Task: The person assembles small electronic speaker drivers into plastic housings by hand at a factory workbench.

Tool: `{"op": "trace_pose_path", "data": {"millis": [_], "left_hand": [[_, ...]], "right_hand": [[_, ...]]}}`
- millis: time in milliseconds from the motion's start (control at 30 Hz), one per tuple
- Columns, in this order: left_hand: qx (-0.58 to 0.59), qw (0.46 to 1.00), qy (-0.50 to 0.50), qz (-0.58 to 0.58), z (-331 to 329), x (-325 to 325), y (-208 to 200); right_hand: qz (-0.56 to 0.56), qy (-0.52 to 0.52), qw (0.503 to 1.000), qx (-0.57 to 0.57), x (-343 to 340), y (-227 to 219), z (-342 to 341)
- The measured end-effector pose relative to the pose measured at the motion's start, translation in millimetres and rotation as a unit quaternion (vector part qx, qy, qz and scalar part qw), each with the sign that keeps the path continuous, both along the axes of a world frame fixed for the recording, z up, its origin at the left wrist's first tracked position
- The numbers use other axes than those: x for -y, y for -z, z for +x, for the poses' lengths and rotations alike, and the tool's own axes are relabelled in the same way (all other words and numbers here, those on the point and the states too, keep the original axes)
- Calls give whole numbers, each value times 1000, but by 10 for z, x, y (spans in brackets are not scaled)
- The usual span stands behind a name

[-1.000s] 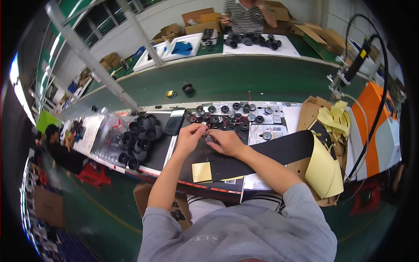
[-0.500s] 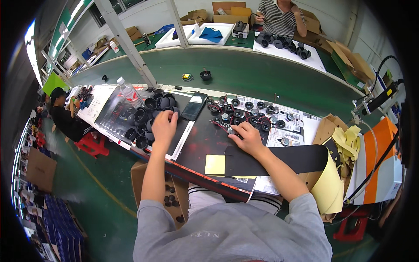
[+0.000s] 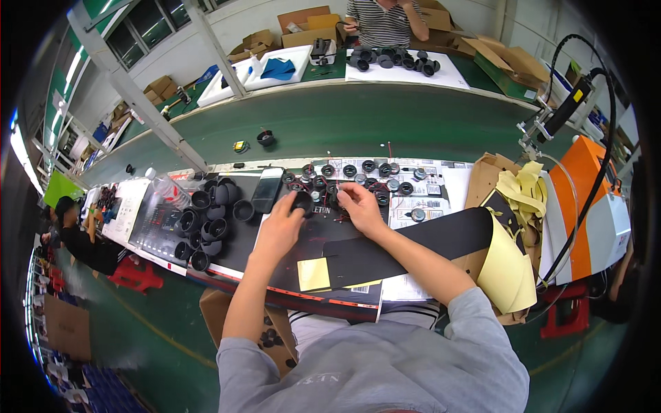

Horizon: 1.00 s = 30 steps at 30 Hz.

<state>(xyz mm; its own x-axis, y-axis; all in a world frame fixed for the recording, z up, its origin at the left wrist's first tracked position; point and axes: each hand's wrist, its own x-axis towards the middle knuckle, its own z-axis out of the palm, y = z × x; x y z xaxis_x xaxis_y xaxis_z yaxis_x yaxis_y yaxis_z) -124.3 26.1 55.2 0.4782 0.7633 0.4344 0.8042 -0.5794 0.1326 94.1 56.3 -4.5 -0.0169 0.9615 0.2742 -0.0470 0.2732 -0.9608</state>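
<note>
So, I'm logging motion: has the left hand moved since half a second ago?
Yes: the left hand went right, past the phone, away from the black cups.

Single view: head cam, left fisheye of a pair worn on the person's head. Faces forward and steeply down over the grey shirt (image 3: 379, 368); upright, unmirrored. Forearms (image 3: 425, 267) enter from below; left hand (image 3: 281, 226) and right hand (image 3: 361, 208) sit near mid-frame, fairly close. Near bench (image 3: 237, 251) spans the middle, far bench (image 3: 333, 71) and co-worker (image 3: 385, 26) up top, floor (image 3: 148, 334) lower left. Straight edges bow; corners black.
</note>
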Motion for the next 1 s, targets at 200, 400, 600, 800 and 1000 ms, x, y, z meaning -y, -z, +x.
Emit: {"op": "trace_pose_path", "data": {"millis": [200,400,600,800,1000], "left_hand": [[268,948,105,-137,637,-6,135],[718,546,147,-406,1053,-104,26],[754,374,217,-495,1001,-167,50],[790,301,143,-516,891,-377,253],[760,282,200,-550,810,-483,410]], "right_hand": [[-44,-76,968,-235,-5,-337,-32],[6,43,969,-242,112,-659,65],[244,162,953,80,212,-748,135],[202,20,954,219,247,-938,230],[210,30,932,295,115,-790,205]]}}
